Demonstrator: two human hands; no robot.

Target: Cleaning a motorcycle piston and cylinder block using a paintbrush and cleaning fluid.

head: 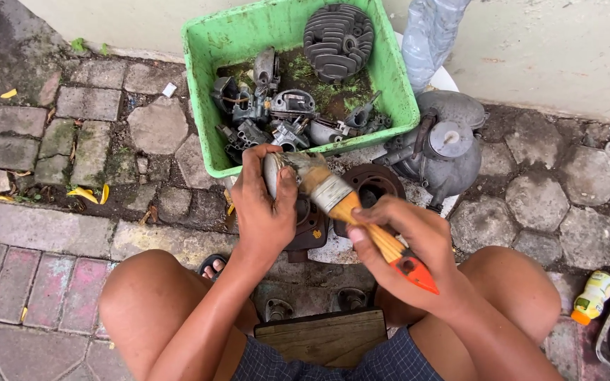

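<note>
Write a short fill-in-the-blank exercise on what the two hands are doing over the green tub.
1. The right hand holds a ____ with a wooden handle.
2. The left hand grips a small grey metal part in front of the ____ tub.
3. The tub holds engine ____.

Missing words: paintbrush; green; parts

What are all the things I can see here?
Green tub: one, green, top middle on the paving.
Engine parts: many, grey, inside the tub.
Finned cylinder head: one, dark grey, back of the tub.
Engine casing: one, grey, right of the tub.
Paintbrush: one, yellow handle with orange end, in the right hand.
Small metal part: one, grey, in the left hand.
Bottle: one, yellowish, far right.
Wooden stool: one, brown, between the knees.
Left hand: one, gripping the part.
Right hand: one, gripping the brush.
</note>
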